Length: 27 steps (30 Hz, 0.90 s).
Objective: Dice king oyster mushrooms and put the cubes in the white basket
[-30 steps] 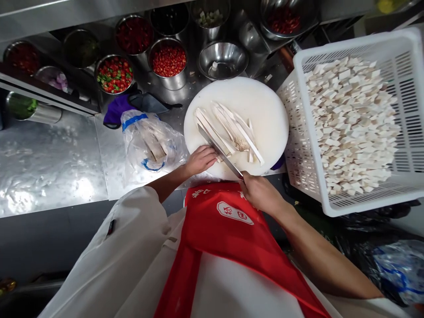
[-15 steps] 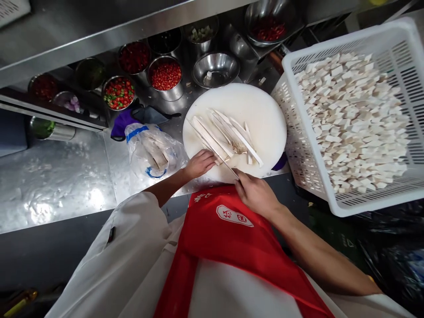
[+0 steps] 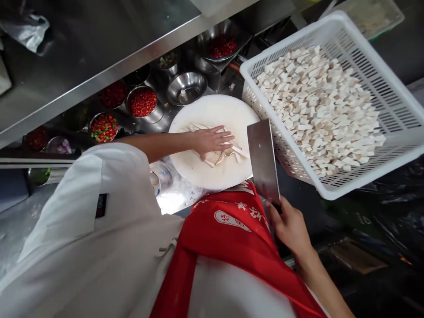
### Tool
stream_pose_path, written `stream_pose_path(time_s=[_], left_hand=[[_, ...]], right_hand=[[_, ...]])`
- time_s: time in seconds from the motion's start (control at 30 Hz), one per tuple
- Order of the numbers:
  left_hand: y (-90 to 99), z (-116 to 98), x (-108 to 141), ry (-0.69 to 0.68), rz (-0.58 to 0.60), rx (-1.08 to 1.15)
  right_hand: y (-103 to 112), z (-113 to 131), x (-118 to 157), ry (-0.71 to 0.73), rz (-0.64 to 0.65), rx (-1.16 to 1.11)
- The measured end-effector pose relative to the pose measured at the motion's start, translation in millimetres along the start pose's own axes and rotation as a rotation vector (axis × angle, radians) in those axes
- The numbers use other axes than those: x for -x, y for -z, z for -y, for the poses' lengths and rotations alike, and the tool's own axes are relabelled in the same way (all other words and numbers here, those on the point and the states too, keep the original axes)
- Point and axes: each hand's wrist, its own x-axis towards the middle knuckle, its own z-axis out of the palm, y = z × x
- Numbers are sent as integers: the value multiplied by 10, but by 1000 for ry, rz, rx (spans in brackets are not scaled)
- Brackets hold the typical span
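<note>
My left hand [image 3: 213,141] lies with spread fingers over pale mushroom strips [image 3: 217,159] on a round white cutting board [image 3: 188,174]. The palm and fingers cover part of the strips. In my right hand [image 3: 288,223] is a cleaver [image 3: 264,157], gripped by its handle, its broad blade pointing up and away from me, just off the board's right edge. Beside the blade stands a white perforated basket [image 3: 351,187], which holds a heap of cut white mushroom chunks [image 3: 321,110].
Metal containers of chopped red chillies [image 3: 142,102] and mixed red and green peppers [image 3: 104,128] line the back left. A shallow steel bowl [image 3: 187,88] stands behind the board. A steel shelf edge [image 3: 99,75] runs above them. Clear plastic [image 3: 165,176] lies left of the board.
My left hand has moved from the board's near edge onto the strips and spread out. My right hand has lifted the cleaver off the strips and carried it right. The view has turned.
</note>
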Motion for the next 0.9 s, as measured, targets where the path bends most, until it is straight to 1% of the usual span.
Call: stream_pose_path(time_s=[0.07,0.13,0.17,0.23,0.3,0.4,0.5,0.57,0.63,0.73,0.83,0.9], left_hand=[[66,86,-197,-47,90,46],[114,154,-325,-54,187,64],[129,188,-362,-54,220,63],[136,253,-384,-50,235,63],[109,301,-341,-16,204,90],[15,296,-160,33,131,127],[-99,207,79,-24,73,68],[-161,158,190,-61,54,5],[-205,148,225,-74,30,-31],[-243,179,175,-48,-19,-24],[-258,164,158,50,-47,15],[-261,97,233,120,-16,37]], right_hand=[[-76,-72,164,-115,-10,-64],[-144,-100,301,-187,-30,-113],[-172,-103,354,-215,-41,-136],[-214,-100,418,-269,-63,-181],[-239,-104,433,-327,-75,-235],[-239,-143,397,-405,-76,-300],[-205,-188,332,-406,-83,-284],[-178,-191,281,-385,-68,-269],[-160,-169,221,-376,-40,-269],[-152,-127,103,-339,-31,-239],[-135,-136,-39,-297,-23,-172],[-105,-176,-128,-297,3,-143]])
